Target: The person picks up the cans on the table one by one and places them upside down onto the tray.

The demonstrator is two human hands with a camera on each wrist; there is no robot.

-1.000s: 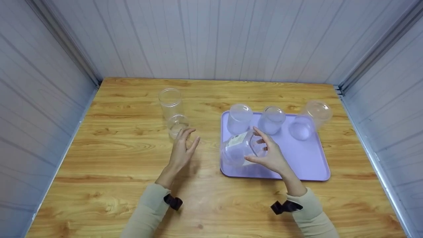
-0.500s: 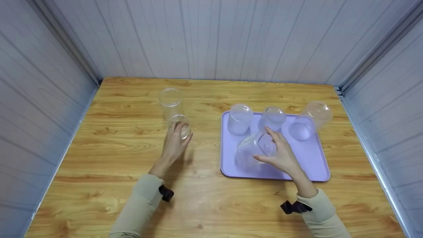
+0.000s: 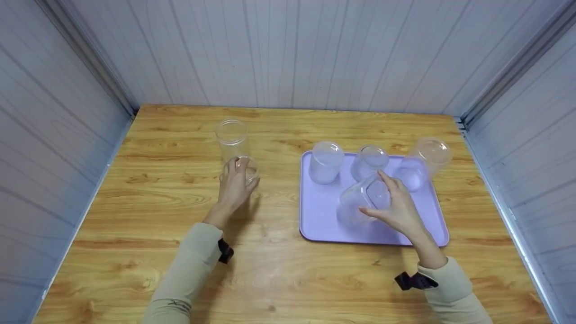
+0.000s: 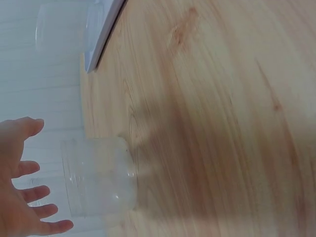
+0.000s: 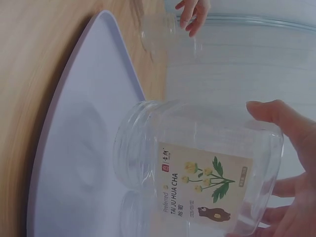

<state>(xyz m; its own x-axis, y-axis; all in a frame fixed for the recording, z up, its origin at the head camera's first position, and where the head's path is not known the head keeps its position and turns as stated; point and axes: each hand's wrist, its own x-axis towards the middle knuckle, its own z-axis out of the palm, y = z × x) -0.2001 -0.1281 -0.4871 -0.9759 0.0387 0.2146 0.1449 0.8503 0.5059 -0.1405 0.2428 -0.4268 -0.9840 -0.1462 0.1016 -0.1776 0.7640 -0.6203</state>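
Observation:
My left hand (image 3: 234, 184) reaches over the mouth of an upright clear plastic jar (image 3: 253, 173) on the table's left side. In the left wrist view its fingers are spread just above the rim of that jar (image 4: 98, 177); whether a fingertip touches it I cannot tell. A second clear jar (image 3: 232, 135) stands right behind. With my right hand (image 3: 402, 209) I hold a clear jar (image 3: 360, 200) by its base end, tilted mouth-down above the purple tray (image 3: 315, 227). Its paper label (image 5: 202, 187), printed with yellow flowers, shows in the right wrist view.
Several clear jars line the tray's back: one at its left corner (image 3: 326, 163), one in the middle (image 3: 370, 163), and one at the right (image 3: 429, 155). Pale panel walls (image 3: 288, 54) enclose the wooden table (image 3: 279, 279) at the back and sides.
My left hand has moved forward and slightly left, over the nearer left-hand jar. The right hand has carried its jar rightward across the tray and turned it further mouth-down.

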